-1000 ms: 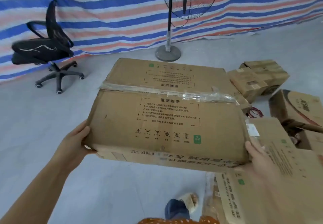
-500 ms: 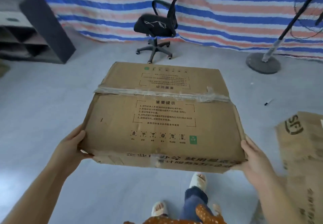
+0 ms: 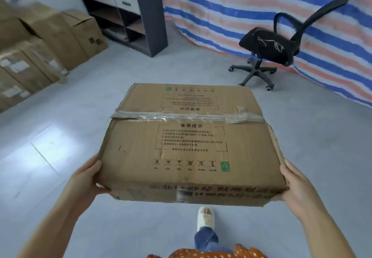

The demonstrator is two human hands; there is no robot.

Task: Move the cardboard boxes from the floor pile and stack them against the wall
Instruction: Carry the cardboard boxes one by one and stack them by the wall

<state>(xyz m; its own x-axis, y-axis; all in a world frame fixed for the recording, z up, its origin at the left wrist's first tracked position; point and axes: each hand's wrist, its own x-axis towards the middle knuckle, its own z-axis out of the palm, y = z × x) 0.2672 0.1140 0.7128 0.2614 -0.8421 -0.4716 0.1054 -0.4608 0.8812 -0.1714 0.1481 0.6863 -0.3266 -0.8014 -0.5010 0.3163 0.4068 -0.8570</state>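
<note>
Between the two hands, held off the floor in the middle of the view, is a broad, flat cardboard box (image 3: 191, 145) of creased brown corrugated board, its top printed with dark text and a row of small handling symbols beside a green mark. A wrinkled strip of clear tape runs across the top seam from side to side, and the near lower edge is scuffed and torn in places. The left hand (image 3: 85, 179) grips the box's near left corner, its thumb lying along the side wall and the other fingers hidden beneath; the right hand (image 3: 292, 181) grips the near right corner likewise, with fingers curled under and out of sight. The box's long axis runs left to right across the person's front, its top face tilted slightly toward the camera. Below it a foot in a pale slipper (image 3: 205, 218) stands on the smooth grey floor (image 3: 60, 177), with a denim trouser leg behind it. At the far left, brown stacked boxes (image 3: 46, 42) sit in a row against the wall, some bearing white labels, and a wide stretch of bare floor lies between them and the carried box. Beyond them stands a dark shelf unit (image 3: 141, 14) with pale drawers. To the right a black mesh office chair (image 3: 269, 46) on castors stands before a striped blue, white and red tarpaulin (image 3: 241, 0).
</note>
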